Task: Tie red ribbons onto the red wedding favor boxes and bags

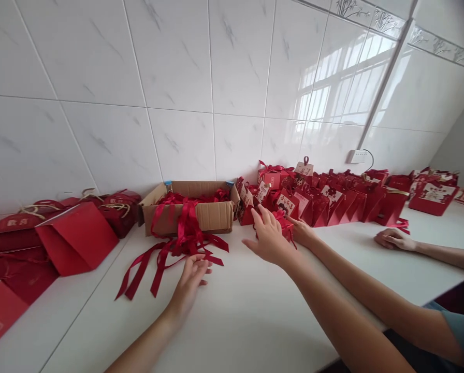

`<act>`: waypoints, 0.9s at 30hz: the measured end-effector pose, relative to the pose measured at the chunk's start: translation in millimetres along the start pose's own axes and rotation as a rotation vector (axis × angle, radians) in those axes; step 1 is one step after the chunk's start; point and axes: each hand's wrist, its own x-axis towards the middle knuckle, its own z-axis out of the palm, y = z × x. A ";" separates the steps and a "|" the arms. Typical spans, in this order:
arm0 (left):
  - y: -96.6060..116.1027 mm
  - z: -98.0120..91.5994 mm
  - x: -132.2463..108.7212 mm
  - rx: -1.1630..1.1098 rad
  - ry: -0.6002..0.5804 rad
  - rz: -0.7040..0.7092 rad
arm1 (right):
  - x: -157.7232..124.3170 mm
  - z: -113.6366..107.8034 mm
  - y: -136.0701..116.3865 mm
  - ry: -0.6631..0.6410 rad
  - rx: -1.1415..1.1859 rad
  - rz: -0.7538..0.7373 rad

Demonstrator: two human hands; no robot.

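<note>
My left hand lies open on the white counter, its fingertips touching the ends of loose red ribbons that spill from a cardboard box. Further right, my right hand is stretched out with its fingers spread, resting against a small red gift box tied with ribbon. A co-worker's hand touches the same small box from the right. Whether my right fingers grip the box is not plain.
Rows of small red gift boxes line the wall to the right. Red paper bags with rope handles lie at the left. The co-worker's other hand rests on the counter. A wall socket sits above the boxes.
</note>
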 end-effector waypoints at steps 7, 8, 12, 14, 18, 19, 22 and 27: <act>-15.1 -0.8 0.7 0.186 -0.008 0.108 | 49.6 25.8 -52.7 0.117 0.078 -0.184; -15.5 -2.5 1.4 0.238 -0.004 0.131 | 53.7 32.2 -57.3 0.105 0.086 -0.182; -15.0 -24.3 16.3 0.479 0.219 0.191 | 57.0 63.2 -66.9 -0.045 0.082 -0.131; -15.1 -43.6 29.4 0.598 0.393 0.178 | 55.3 78.9 -69.1 -0.130 0.058 -0.084; -20.0 -80.8 52.0 0.841 0.579 0.115 | 50.0 99.7 -65.2 -0.184 0.050 -0.065; -22.1 -87.0 55.5 0.896 0.585 0.106 | 46.6 101.0 -58.8 -0.177 0.061 -0.079; -28.4 -96.6 61.3 1.027 0.526 0.096 | 29.1 92.7 -16.6 -0.178 0.119 -0.135; -35.2 -97.5 64.7 1.176 0.361 0.092 | -2.9 55.4 91.9 -0.257 0.186 -0.185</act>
